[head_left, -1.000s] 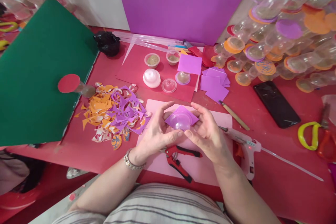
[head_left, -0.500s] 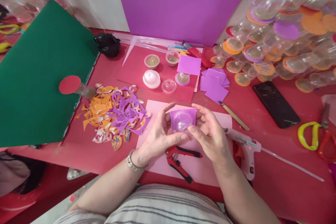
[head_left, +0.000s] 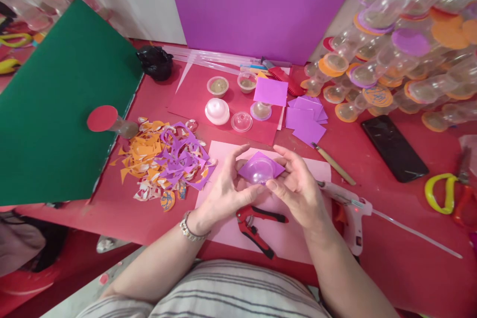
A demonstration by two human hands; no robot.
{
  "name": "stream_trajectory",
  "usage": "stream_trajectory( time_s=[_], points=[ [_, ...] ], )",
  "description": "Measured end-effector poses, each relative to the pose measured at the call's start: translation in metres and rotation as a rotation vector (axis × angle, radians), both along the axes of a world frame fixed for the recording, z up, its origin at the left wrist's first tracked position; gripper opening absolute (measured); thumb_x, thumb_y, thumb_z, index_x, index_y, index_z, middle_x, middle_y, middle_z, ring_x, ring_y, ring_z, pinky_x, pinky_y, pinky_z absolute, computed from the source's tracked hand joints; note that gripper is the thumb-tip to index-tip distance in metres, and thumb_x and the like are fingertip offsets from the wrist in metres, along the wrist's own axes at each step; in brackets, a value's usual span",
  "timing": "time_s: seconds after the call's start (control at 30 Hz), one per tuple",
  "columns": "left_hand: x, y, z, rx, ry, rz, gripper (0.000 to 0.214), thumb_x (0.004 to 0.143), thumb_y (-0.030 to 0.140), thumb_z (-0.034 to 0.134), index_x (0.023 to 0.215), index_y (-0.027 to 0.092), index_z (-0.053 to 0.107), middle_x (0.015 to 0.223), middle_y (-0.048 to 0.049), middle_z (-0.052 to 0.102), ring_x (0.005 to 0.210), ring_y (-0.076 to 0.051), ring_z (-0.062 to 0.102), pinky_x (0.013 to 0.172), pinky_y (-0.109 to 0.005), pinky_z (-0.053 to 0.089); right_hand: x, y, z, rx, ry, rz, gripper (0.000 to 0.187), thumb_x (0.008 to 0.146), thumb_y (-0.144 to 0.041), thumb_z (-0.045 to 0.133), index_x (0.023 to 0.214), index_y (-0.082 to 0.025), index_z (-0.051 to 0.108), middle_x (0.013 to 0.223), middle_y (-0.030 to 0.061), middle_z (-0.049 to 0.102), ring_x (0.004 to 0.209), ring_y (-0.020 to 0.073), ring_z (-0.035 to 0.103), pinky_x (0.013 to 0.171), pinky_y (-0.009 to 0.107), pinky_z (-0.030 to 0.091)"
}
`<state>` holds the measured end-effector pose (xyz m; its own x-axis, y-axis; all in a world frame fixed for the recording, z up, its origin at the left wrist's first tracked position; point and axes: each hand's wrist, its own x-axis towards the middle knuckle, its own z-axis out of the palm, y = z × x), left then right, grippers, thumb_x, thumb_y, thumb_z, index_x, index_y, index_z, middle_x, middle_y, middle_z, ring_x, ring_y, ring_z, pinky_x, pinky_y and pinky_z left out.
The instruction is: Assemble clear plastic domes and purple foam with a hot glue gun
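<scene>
Between my hands is a clear plastic dome lid [head_left: 260, 171] with a purple foam square [head_left: 276, 168] against its wide side, corners sticking out past the rim. My left hand [head_left: 235, 184] grips it from the left, thumb along the near side. On the right, my right hand [head_left: 294, 186] closes on it too, its thumb near the small end of the dome. Under the hands lies a pink sheet [head_left: 219, 159]. Red-handled pruning shears [head_left: 257, 228] rest open on that sheet, just below the held pieces.
A hot glue gun [head_left: 352, 213] lies right of my right hand, beside a craft knife [head_left: 333, 164] and a phone [head_left: 395, 148]. Foam scraps [head_left: 167, 159] heap at left. Purple squares [head_left: 307, 124], dome lids [head_left: 242, 121] and a green board [head_left: 67, 109] stand farther out.
The purple square has turned within my hands, so a corner now points away from me instead of a straight edge. Both hands stay around the dome lid.
</scene>
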<state>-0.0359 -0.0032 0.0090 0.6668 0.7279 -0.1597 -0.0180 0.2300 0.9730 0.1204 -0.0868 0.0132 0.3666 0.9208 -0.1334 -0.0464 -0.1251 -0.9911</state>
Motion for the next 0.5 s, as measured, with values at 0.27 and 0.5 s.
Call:
stream_trajectory(
  time_s=[0.27,0.5],
  points=[
    [0.0042,-0.0008,0.0013,-0.049,-0.048,0.035,0.082,0.078,0.041,0.083,0.143,0.021,0.037,0.121,-0.0116,0.064,0.106,-0.022,0.064,0.087,-0.033,0.052,-0.0060,0.0018,0.0039,0.012,0.009,-0.082,0.057,0.082,-0.051,0.077,0.129,-0.027,0.053,0.117,0.0090,0.067,0.110,0.0260,0.067,0.091,0.045,0.060],
    [-0.0048,0.0042,-0.0024,0.109,0.071,-0.008,0.081,0.078,0.035,0.082,0.145,0.020,0.040,0.113,-0.0090,0.066,0.101,-0.022,0.063,0.089,-0.036,0.049,0.0011,0.0011,0.0007,0.026,0.002,0.009,0.067,0.079,-0.050,0.080,0.134,-0.027,0.050,0.109,0.0069,0.065,0.103,0.0238,0.066,0.090,0.043,0.059]
  ],
)
